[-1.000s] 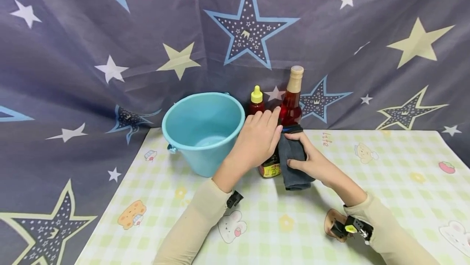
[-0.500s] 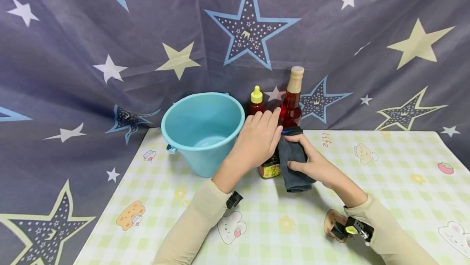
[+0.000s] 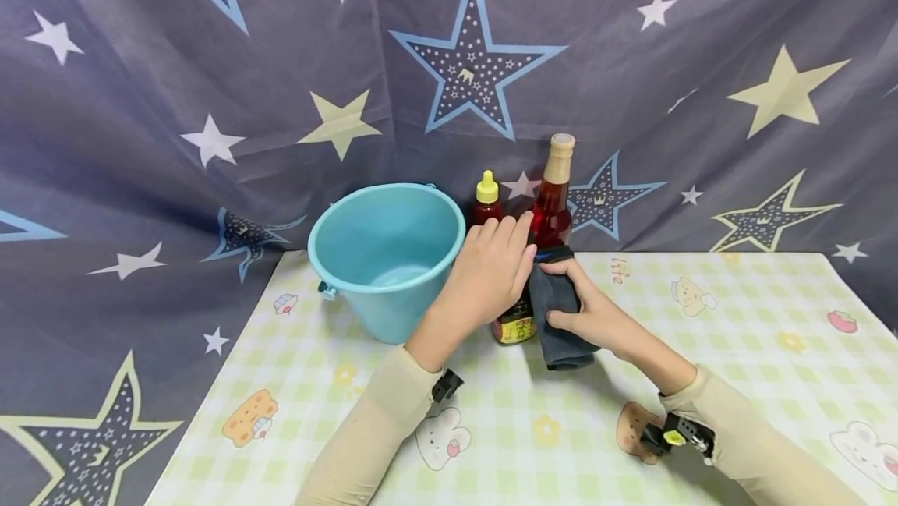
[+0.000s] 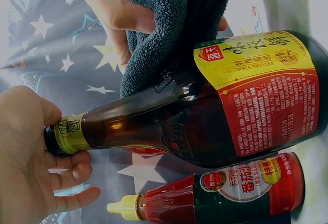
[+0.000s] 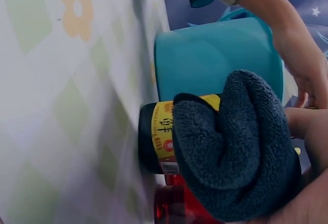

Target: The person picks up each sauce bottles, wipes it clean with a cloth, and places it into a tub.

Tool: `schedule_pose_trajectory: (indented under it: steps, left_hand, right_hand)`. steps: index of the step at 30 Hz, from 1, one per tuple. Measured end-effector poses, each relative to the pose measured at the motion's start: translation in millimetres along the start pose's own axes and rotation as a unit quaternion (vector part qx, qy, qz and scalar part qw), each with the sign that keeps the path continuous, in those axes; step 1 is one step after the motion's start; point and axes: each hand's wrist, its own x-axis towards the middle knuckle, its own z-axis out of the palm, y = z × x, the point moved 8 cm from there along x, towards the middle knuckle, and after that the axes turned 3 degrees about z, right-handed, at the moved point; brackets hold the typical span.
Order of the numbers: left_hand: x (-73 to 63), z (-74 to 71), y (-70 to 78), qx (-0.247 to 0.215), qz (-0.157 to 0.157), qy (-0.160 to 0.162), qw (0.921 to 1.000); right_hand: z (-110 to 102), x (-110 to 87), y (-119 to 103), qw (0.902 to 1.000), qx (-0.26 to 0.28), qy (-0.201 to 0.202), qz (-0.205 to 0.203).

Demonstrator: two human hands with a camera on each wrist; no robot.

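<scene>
The bucket (image 3: 386,311) stands left of the dark bottle (image 4: 215,101), near it but not touching as far as the head view shows. The left hand (image 3: 487,268) comes in from the bottle's left and grips it at the very top; in the left wrist view, thumb and curled fingers close round the neck just at the cap. The ketchup (image 3: 487,206) stands behind the bottle, slightly to its left, its yellow cap showing above the fingers.

The dark bottle itself is between the two hands, in front of the ketchup, and looks upright, its base on or close to the table (image 3: 701,397). The red bottle (image 3: 553,206) stands behind it, to its right.

The cloth (image 3: 556,295) lies folded against the bottle's right side, covering part of its shoulder and label. The right hand (image 3: 592,315), at the bottle's right, clamps the cloth between thumb and fingers. The hands are near each other, with no contact between them to be seen.

The step in hand appears to be wiping the bottle's side, one hand steadying, the other rubbing. The next move seems to call for a firm hold on the neck while the cloth passes over the label and round the glass.
</scene>
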Motion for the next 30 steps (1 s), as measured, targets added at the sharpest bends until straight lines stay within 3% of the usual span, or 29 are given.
schedule_pose_trajectory:
  steps: [16, 30]
  left_hand:
    - [-0.6, 0.5, 0.0, -0.002, 0.001, 0.005, 1.0000]
    - [-0.3, -0.8, 0.5, -0.008, 0.000, 0.009, 0.9999]
  right_hand:
    - [0.3, -0.3, -1.0, 0.9999, -0.008, 0.008, -0.004]
    - [-0.8, 0.1, 8.4, 0.9968, -0.009, 0.013, -0.079]
